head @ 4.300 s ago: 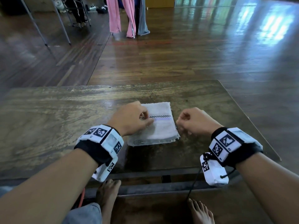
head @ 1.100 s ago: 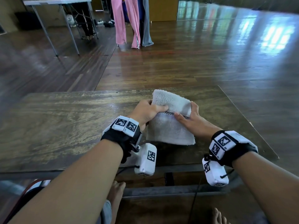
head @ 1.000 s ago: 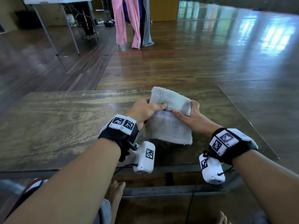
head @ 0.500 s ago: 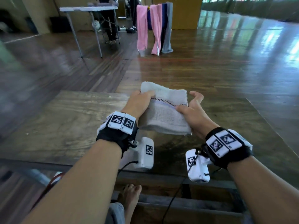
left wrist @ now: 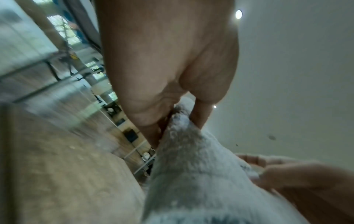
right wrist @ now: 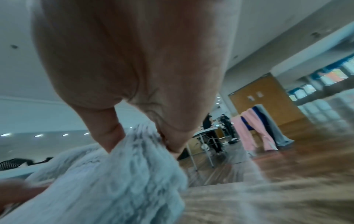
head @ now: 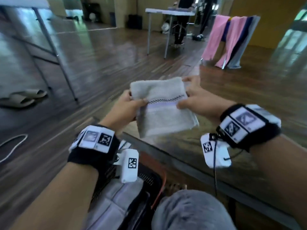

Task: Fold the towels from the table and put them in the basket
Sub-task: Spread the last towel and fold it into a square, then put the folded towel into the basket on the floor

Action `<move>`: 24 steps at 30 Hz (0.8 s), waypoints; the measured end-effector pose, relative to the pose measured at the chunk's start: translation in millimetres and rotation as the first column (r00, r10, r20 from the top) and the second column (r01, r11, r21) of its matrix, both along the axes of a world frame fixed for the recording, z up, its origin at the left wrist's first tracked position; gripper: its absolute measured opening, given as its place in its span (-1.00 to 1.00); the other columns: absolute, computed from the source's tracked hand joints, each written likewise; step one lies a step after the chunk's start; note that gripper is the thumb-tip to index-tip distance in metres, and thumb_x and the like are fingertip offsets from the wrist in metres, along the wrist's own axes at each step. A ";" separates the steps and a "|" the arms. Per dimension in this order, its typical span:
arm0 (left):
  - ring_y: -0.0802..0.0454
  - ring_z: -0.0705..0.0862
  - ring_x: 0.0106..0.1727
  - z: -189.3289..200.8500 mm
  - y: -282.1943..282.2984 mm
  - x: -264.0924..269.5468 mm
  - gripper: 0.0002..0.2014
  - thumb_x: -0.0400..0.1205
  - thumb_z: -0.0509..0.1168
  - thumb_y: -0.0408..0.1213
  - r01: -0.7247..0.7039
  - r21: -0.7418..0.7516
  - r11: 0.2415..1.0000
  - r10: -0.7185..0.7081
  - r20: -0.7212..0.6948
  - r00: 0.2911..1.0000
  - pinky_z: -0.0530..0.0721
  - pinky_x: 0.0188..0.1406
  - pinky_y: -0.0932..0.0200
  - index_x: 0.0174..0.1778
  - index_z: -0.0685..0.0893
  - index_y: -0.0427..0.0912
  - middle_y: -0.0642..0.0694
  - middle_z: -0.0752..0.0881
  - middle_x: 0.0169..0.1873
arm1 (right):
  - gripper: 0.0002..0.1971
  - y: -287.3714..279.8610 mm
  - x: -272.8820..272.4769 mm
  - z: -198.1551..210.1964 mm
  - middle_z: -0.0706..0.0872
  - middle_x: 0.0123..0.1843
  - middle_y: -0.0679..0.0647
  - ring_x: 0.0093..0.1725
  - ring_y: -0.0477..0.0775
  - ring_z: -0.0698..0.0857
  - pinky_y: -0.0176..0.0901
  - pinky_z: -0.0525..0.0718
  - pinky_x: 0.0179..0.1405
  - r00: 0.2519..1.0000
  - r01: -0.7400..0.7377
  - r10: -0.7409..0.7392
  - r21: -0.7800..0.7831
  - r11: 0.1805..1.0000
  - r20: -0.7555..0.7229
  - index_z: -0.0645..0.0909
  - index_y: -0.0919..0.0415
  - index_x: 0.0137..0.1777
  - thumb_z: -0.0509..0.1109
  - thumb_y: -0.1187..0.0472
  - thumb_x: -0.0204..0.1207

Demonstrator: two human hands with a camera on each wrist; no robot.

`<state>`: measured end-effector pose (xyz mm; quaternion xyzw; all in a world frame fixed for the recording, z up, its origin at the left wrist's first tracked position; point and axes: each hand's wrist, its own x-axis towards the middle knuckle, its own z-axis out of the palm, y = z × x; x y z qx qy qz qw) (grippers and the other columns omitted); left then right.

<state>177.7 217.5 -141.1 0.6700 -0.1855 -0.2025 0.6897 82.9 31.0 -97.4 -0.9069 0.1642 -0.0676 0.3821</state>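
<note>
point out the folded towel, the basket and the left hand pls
folded towel [head: 163,113]: head view, middle of its top face, below the stitched stripe.
basket [head: 150,178]: head view, dark slotted wall near the left wrist camera.
left hand [head: 123,111]: head view, back of the hand, thumb pinching the towel's left edge.

A worn wooden table [head: 186,146] with a dark metal edge ran across the lower right of the head view, its streaked top blurred. It stood on a glossy plank floor [head: 103,67]. On that floor lay a pair of grey slippers [head: 21,97] and a looped white cable [head: 13,145].
</note>
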 end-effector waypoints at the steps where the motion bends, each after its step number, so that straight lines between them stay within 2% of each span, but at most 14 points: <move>1: -0.15 0.76 0.01 -10.3 20.2 4.9 -0.71 0.67 0.33 -0.44 -0.082 -0.021 0.996 0.082 -0.027 0.996 0.74 -0.03 -0.06 0.30 0.53 -0.22 -0.20 0.75 0.13 | -0.36 17.5 18.3 3.8 0.55 0.16 0.11 0.13 0.14 0.66 0.11 0.70 0.15 0.999 -0.049 0.048 -0.038 0.998 -0.023 0.15 0.20 0.51 0.42 0.36 0.53; 3: -0.19 0.76 0.18 -36.1 56.9 11.1 -0.61 0.64 0.37 -0.39 -0.250 -0.060 0.966 0.243 -0.108 0.964 0.72 0.15 -0.22 0.39 0.51 -0.18 -0.18 0.75 0.22 | -0.34 54.6 52.1 3.3 0.60 0.12 0.16 0.05 0.14 0.68 0.07 0.68 0.02 0.982 -0.176 0.166 -0.122 0.977 -0.087 0.10 0.14 0.52 0.40 0.31 0.54; 5: -0.07 0.79 0.15 -67.5 88.8 12.2 -0.58 0.62 0.37 -0.39 -0.398 -0.101 0.912 0.374 -0.195 0.907 0.77 0.08 -0.12 0.39 0.53 -0.07 -0.09 0.77 0.19 | -0.30 92.2 79.0 -13.0 0.61 0.25 0.19 0.14 0.18 0.66 0.10 0.67 0.17 0.953 -0.283 0.249 -0.213 0.935 -0.173 0.09 0.15 0.58 0.40 0.26 0.53; 7: -0.02 0.78 0.11 -104.2 114.6 7.4 -0.58 0.61 0.37 -0.35 -0.504 -0.030 0.863 0.485 -0.229 0.844 0.76 0.04 -0.08 0.37 0.50 0.01 -0.05 0.74 0.20 | -0.27 125.1 98.0 -49.2 0.54 0.39 0.22 0.27 0.21 0.61 0.13 0.63 0.31 0.928 -0.342 0.295 -0.210 0.916 -0.226 0.13 0.20 0.63 0.42 0.29 0.54; 9: -0.08 0.74 0.16 -146.3 134.5 -0.4 -0.58 0.58 0.38 -0.32 -0.547 0.083 0.833 0.548 -0.258 0.796 0.73 0.17 -0.19 0.34 0.49 -0.01 -0.09 0.72 0.22 | -0.21 151.8 104.7 -98.3 0.55 0.38 0.27 0.29 0.31 0.63 0.19 0.66 0.28 0.902 -0.358 0.304 -0.138 0.924 -0.307 0.05 0.23 0.68 0.43 0.32 0.55; 12: -0.17 0.73 0.20 -213.2 155.3 -21.8 -0.58 0.53 0.39 -0.35 -0.523 0.283 0.804 0.592 -0.308 0.744 0.67 0.29 -0.26 0.31 0.51 -0.16 -0.20 0.73 0.22 | -0.15 179.7 96.7 -179.2 0.56 0.41 0.45 0.35 0.43 0.62 0.15 0.64 0.18 0.845 -0.343 0.271 -0.079 0.936 -0.462 -0.06 0.26 0.71 0.41 0.30 0.57; 14: -0.26 0.67 0.28 -249.7 162.8 -41.1 -0.69 0.55 0.44 -0.32 -0.442 0.477 0.760 0.618 -0.318 0.719 0.62 0.35 -0.16 0.13 0.50 -0.07 -0.32 0.65 0.31 | -0.18 193.3 84.6 -228.3 0.56 0.43 0.44 0.37 0.42 0.62 0.18 0.61 0.27 0.812 -0.295 0.236 -0.028 0.955 -0.534 -0.05 0.25 0.71 0.37 0.33 0.57; 15: -0.29 0.65 0.30 -264.4 164.8 -50.4 -0.68 0.54 0.46 -0.30 -0.401 0.549 0.733 0.627 -0.318 0.711 0.61 0.35 -0.12 -0.01 0.42 -0.01 -0.36 0.61 0.31 | -0.20 199.3 77.9 -250.3 0.58 0.41 0.40 0.34 0.40 0.63 0.14 0.61 0.23 0.792 -0.270 0.228 0.010 0.963 -0.566 -0.05 0.24 0.70 0.35 0.34 0.58; 16: -0.29 0.64 0.29 -276.9 166.3 -58.0 -0.60 0.51 0.49 -0.30 -0.387 0.582 0.716 0.637 -0.316 0.704 0.63 0.33 -0.14 -0.04 0.34 -0.01 -0.39 0.58 0.27 | -0.23 205.2 71.2 -270.3 0.59 0.39 0.36 0.31 0.36 0.65 0.07 0.59 0.13 0.775 -0.247 0.223 0.042 0.968 -0.592 -0.02 0.24 0.70 0.33 0.35 0.60; 17: -0.27 0.64 0.25 -286.2 166.5 -64.5 -0.52 0.48 0.51 -0.32 -0.392 0.595 0.702 0.648 -0.306 0.697 0.65 0.29 -0.16 0.04 0.28 -0.07 -0.38 0.54 0.23 | -0.28 209.5 65.0 -287.6 0.60 0.36 0.33 0.28 0.33 0.66 0.02 0.56 0.04 0.758 -0.231 0.222 0.066 0.971 -0.613 0.02 0.25 0.67 0.32 0.36 0.61; 19: -0.15 0.55 0.18 -301.2 165.7 -75.0 -0.40 0.46 0.47 -0.41 -0.413 0.615 0.671 0.665 -0.255 0.702 0.65 0.22 -0.10 0.17 0.16 -0.22 -0.27 0.42 0.17 | -0.33 217.0 53.6 -315.8 0.62 0.27 0.29 0.26 0.32 0.68 0.02 0.59 0.02 0.731 -0.210 0.243 0.128 0.969 -0.637 0.03 0.27 0.64 0.30 0.37 0.62; 21: -0.06 0.45 0.06 -310.3 165.9 -77.6 -0.48 0.49 0.33 -0.56 -0.419 0.621 0.662 0.653 -0.205 0.729 0.56 0.03 0.13 0.15 0.13 -0.23 -0.10 0.36 0.03 | -0.44 220.4 45.6 -337.8 0.63 0.15 0.23 0.19 0.32 0.70 0.09 0.67 0.13 0.750 -0.176 0.266 0.205 0.963 -0.605 0.14 0.25 0.53 0.30 0.37 0.61; 22: -0.07 0.44 0.02 -314.0 166.1 -76.8 -0.53 0.49 0.25 -0.61 -0.399 0.642 0.655 0.638 -0.186 0.747 0.49 -0.07 0.22 0.13 0.13 -0.22 -0.06 0.36 -0.03 | -0.53 221.1 42.5 -346.8 0.63 0.10 0.21 0.14 0.31 0.71 0.09 0.68 0.12 0.764 -0.156 0.266 0.232 0.960 -0.588 0.19 0.22 0.43 0.30 0.37 0.60; 24: -0.10 0.49 -0.07 -320.7 168.1 -74.8 -0.58 0.49 0.14 -0.64 -0.342 0.709 0.617 0.619 -0.168 0.767 0.46 -0.08 0.19 0.12 0.15 -0.17 -0.18 0.42 0.02 | -0.61 222.2 40.4 -362.5 0.64 0.04 0.16 0.07 0.25 0.70 0.03 0.66 0.05 0.791 -0.103 0.257 0.294 0.950 -0.556 0.25 0.15 0.32 0.30 0.40 0.60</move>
